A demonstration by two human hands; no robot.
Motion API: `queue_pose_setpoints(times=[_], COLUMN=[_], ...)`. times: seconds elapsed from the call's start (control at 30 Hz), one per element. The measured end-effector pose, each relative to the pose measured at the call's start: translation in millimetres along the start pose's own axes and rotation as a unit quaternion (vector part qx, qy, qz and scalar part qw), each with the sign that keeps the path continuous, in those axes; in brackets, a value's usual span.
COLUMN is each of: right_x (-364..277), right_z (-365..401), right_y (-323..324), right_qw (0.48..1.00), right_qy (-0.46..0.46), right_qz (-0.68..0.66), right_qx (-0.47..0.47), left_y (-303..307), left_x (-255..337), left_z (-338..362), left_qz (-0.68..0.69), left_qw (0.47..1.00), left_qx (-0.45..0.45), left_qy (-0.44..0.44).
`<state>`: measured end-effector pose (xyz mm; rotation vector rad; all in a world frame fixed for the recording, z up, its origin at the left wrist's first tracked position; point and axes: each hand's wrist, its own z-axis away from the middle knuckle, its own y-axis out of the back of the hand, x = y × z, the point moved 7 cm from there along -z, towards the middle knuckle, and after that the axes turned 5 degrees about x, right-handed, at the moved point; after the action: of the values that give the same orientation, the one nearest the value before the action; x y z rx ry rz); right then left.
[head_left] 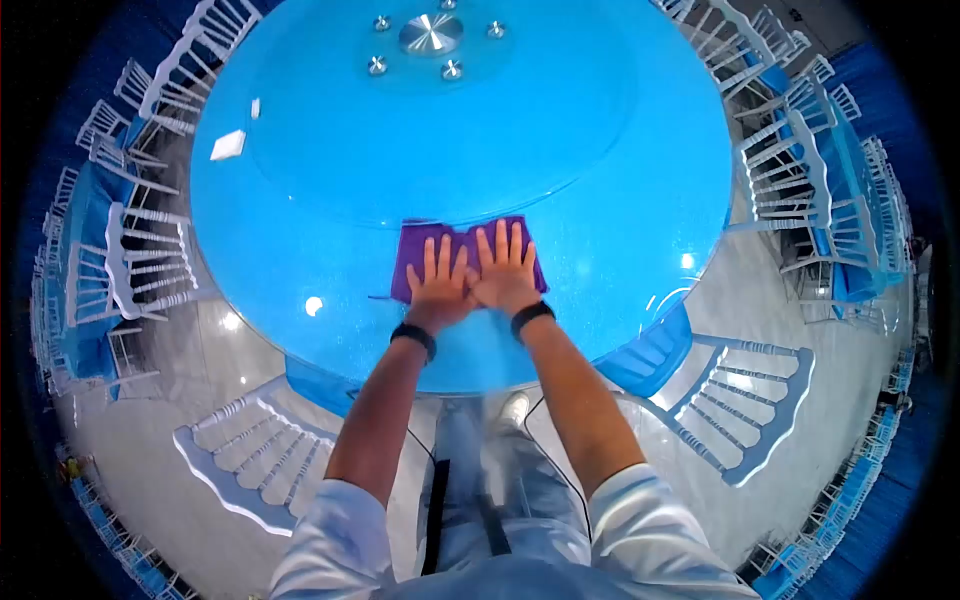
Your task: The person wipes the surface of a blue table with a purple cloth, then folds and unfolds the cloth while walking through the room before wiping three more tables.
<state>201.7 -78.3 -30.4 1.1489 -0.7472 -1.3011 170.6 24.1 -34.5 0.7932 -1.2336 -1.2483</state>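
A purple cloth (462, 240) lies on the blue round table (330, 260), near the edge closest to me. My left hand (438, 285) rests palm down on its left part, fingers spread. Flat on the right part is my right hand (507, 272), its fingers also stretched out and apart. The two thumbs meet near the middle of the cloth. Both hands cover much of the cloth's lower edge. A dark band circles each wrist.
A glass turntable (560, 130) carries a round metal centerpiece (431, 35) with several small metal knobs around it. A white packet (228, 145) and a smaller white piece (255, 108) lie at left. White chairs (150, 262) surround the table, including one at front right (745, 405).
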Motion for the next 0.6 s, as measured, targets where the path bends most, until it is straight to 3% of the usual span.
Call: queue_pose_setpoints(times=[0.03, 0.17, 0.2, 0.33, 0.43, 0.6], right_x=[-1.1, 0.5, 0.4, 4.1, 9.3, 28.0], right_z=[10.4, 62.3, 76.0, 124.8, 157.9, 200.0], right_y=[-1.9, -14.1, -16.1, -44.1, -46.9, -54.9], right_qw=[1.000, 0.996, 0.996, 0.985, 0.991, 0.988], right_qy=[0.007, 0.042, 0.039, 0.058, 0.054, 0.116], right_qz=[0.011, -0.018, -0.009, -0.040, -0.051, -0.051], right_qx=[0.006, 0.082, 0.081, 0.155, 0.110, 0.089], left_y=[-11.8, -12.7, -37.3, -36.3, -39.8, -55.4], left_x=[1.1, 23.8, 18.9, 41.4, 61.7, 85.7], left_z=[7.7, 59.8, 67.4, 115.7, 148.9, 179.0], left_qz=[-0.013, -0.026, -0.070, -0.036, -0.006, -0.045], left_qw=[1.000, 0.999, 0.997, 0.996, 0.992, 0.993], left_qx=[0.027, -0.016, 0.019, -0.076, -0.117, -0.083], left_qy=[0.000, -0.017, -0.013, 0.019, 0.036, 0.070])
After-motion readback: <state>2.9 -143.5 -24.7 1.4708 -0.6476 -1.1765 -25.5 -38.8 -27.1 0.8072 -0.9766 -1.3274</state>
